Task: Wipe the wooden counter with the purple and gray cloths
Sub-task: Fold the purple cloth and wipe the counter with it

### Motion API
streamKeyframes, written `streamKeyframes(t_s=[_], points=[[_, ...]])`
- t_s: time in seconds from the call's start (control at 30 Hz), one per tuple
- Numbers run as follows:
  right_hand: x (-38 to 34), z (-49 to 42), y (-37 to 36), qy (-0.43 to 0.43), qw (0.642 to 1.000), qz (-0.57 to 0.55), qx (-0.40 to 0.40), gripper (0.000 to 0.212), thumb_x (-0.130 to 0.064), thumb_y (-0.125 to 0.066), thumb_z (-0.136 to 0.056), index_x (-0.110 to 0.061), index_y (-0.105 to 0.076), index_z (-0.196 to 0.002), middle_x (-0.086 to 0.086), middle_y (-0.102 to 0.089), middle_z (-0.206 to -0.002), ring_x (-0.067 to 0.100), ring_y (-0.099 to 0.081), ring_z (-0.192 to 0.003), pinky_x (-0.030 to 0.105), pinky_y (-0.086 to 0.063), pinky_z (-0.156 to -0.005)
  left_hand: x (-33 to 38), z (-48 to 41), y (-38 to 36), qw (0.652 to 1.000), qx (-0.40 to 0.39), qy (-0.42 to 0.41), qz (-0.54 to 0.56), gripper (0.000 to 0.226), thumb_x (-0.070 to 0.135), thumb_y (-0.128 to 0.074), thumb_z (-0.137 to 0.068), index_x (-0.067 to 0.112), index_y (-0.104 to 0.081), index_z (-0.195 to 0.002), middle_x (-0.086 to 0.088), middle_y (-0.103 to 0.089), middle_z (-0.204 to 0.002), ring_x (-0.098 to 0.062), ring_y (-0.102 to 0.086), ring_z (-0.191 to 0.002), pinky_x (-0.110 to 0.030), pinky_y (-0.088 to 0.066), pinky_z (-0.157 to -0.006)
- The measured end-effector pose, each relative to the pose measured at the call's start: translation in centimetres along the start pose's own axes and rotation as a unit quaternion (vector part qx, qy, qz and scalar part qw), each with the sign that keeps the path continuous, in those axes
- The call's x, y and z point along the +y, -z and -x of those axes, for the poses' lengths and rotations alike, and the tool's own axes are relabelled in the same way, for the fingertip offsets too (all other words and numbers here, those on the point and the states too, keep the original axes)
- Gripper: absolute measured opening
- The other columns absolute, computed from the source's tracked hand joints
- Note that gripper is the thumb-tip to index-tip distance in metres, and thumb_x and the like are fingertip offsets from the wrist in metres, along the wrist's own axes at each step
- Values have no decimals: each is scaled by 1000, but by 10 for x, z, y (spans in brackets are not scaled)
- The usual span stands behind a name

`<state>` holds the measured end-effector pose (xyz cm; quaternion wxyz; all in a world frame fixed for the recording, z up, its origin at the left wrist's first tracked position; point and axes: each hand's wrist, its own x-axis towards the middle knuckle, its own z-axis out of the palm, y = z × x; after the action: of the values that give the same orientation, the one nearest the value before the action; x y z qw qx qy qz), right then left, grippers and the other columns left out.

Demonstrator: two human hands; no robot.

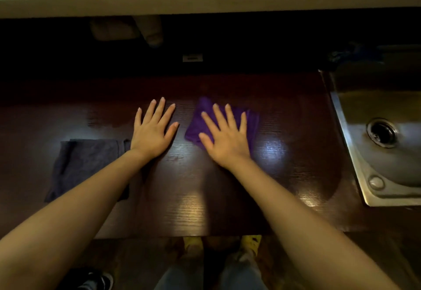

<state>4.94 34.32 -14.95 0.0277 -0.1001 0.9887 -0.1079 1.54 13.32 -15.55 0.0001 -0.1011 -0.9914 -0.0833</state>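
Observation:
The dark wooden counter (pixel 186 189) stretches across the view and shines with wet streaks. A folded purple cloth (pixel 200 119) lies at its middle, and my right hand (pixel 224 134) presses flat on it with the fingers spread. My left hand (pixel 152 130) rests flat on the bare wood just left of the purple cloth, fingers apart, holding nothing. A gray cloth (pixel 86 162) lies spread on the counter at the left, partly under my left forearm.
A steel sink (pixel 387 157) with a round drain (pixel 381 132) is set into the counter at the right. The back of the counter is dark, under a pale ledge. The counter's front edge is near my body, with my feet below it.

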Motion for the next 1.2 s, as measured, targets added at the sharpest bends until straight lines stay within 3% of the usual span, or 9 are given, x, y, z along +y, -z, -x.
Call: streamKeyframes(t_s=[0.17, 0.37, 0.63, 0.7, 0.83, 0.97, 1.2], points=[[-22, 80, -6, 47, 999, 12, -12, 59, -57, -33, -90, -34, -29, -144, -1, -25, -156, 27, -13, -145, 58, -5, -112, -4, -2, 0, 1000, -9, -3, 0, 66, 58, -13, -85, 28, -23, -143, -3, -16, -155, -22, -9, -143, -52, -5, -113], [16, 128, 4, 42, 999, 20, -25, 58, -58, -35, -89, -39, -28, -143, -6, -23, -155, 24, -14, -145, 56, -9, -113, -4, -1, 0, 1000, -16, -2, 7, 60, 54, -21, -88, 29, -22, -143, -3, -15, -156, -21, -7, -144, -51, -2, -113], [98, 156, 25, -54, 996, 66, -29, 61, -63, -24, -89, -38, -24, -145, -4, -25, -156, 23, -14, -145, 54, -11, -113, -2, -2, 2, 1000, -18, 2, 12, 54, 47, -31, -94, 28, -20, -144, -3, -12, -156, -20, -4, -144, -49, 1, -113], [100, 159, 25, -85, 994, 64, -26, 62, -64, -18, -90, -37, -21, -145, -3, -22, -156, 23, -11, -145, 56, -11, -113, -3, -2, 3, 1000, -23, 4, 17, 54, 46, -32, -94, 28, -21, -144, -3, -12, -156, -21, -4, -144, -49, 1, -113], [67, 165, 16, -148, 988, 46, -3, 64, -59, -25, -88, -33, -24, -146, 5, -23, -156, 29, -13, -144, 61, -11, -112, -6, -4, 11, 997, -52, 4, 59, 54, 45, -33, -94, 29, -22, -144, -2, -9, -157, -19, -1, -144, -48, 2, -114], [12, 162, 2, -65, 997, 39, -14, 66, -60, -34, -85, -34, -26, -146, 6, -23, -156, 34, -17, -143, 63, -11, -110, -17, 7, 24, 995, -40, -12, 91, 51, 42, -34, -94, 29, -24, -143, -2, -14, -156, -18, -3, -144, -46, 2, -114], [-44, 101, -10, 133, 990, 26, -35, 63, -64, -32, -88, -38, -25, -145, 2, -23, -156, 32, -12, -145, 62, -8, -108, -71, 63, 36, 998, 0, 65, 4, 62, 55, -22, -86, 29, -26, -142, -4, -22, -154, -20, -8, -143, -51, 5, -111]])
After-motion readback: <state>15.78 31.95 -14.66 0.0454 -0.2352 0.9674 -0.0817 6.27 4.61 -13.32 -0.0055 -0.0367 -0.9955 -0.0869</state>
